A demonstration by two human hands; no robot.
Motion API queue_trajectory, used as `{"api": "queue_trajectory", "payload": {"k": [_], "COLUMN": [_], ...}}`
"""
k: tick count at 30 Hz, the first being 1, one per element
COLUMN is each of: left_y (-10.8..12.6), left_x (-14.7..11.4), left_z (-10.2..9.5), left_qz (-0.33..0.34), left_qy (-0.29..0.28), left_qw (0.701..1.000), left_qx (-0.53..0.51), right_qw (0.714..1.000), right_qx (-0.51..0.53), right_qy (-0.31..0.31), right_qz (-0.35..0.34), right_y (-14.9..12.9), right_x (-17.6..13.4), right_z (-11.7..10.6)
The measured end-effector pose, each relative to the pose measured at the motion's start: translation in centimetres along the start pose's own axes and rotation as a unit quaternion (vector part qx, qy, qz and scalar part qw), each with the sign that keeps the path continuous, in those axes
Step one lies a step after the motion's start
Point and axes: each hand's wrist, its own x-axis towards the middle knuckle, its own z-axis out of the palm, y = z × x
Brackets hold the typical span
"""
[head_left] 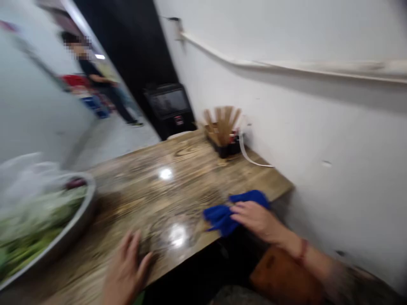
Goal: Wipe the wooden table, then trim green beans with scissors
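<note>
A bunched blue cloth lies at the near right edge of the wood-grain table. My right hand presses on it from above, the fingers together over its folds; part of the cloth is hidden beneath the hand. Farther left, my left hand rests at the table's near edge with its fingers apart and nothing in them. To the left of that hand stands a large round metal bowl of green vegetables, partly covered by clear plastic.
At the table's far end, a dark holder carries several wooden sticks, with a white cable beside it. A white wall borders the right side. Beyond, a dark device with a screen and a person are visible.
</note>
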Motion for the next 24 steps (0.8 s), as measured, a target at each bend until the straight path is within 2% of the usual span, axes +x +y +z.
{"api": "queue_trajectory", "payload": {"k": [2, 3, 4, 6, 7, 9, 12, 16, 20, 22, 24], "left_y": [0.6, 1.0, 1.3, 1.9, 2.1, 2.5, 2.6, 2.5, 2.1, 1.7, 1.1], "left_x": [-0.9, -1.1, -1.2, -1.3, -1.4, -1.6, -2.1, -2.7, -3.0, -3.3, -3.8], "left_z": [-0.7, -1.0, -1.2, -1.4, -1.5, -1.7, -1.9, -2.4, -2.5, -2.5, -2.6], "left_qz": [0.001, -0.006, -0.011, -0.025, -0.034, -0.048, -0.060, -0.057, -0.051, -0.083, -0.146], "left_qy": [-0.047, -0.057, -0.067, -0.086, -0.089, -0.093, -0.093, -0.090, -0.067, -0.021, 0.042], "left_qw": [0.998, 0.997, 0.996, 0.994, 0.994, 0.993, 0.994, 0.993, 0.989, 0.983, 0.971], "left_qx": [0.042, 0.054, 0.059, 0.060, 0.057, 0.047, 0.017, -0.049, -0.119, -0.160, -0.182], "right_qw": [0.989, 0.977, 0.968, 0.953, 0.955, 0.971, 0.988, 0.982, 0.940, 0.907, 0.864], "right_qx": [-0.121, -0.168, -0.200, -0.244, -0.245, -0.213, -0.114, 0.050, 0.227, 0.321, 0.421], "right_qy": [0.081, 0.126, 0.145, 0.172, 0.164, 0.105, -0.011, -0.132, -0.248, -0.272, -0.273], "right_qz": [0.034, 0.031, 0.046, 0.045, 0.030, -0.026, -0.101, -0.122, -0.059, -0.015, 0.022], "right_y": [4.5, 6.7, 8.5, 9.8, 9.2, 6.0, -0.8, -7.7, -11.7, -13.7, -16.2], "right_x": [-2.8, -3.4, -3.7, -3.0, -2.3, -0.3, 3.8, 9.6, 14.9, 17.3, 19.3], "right_z": [-0.2, 0.4, 1.3, 3.7, 5.1, 7.7, 10.6, 13.2, 16.9, 19.2, 21.3]}}
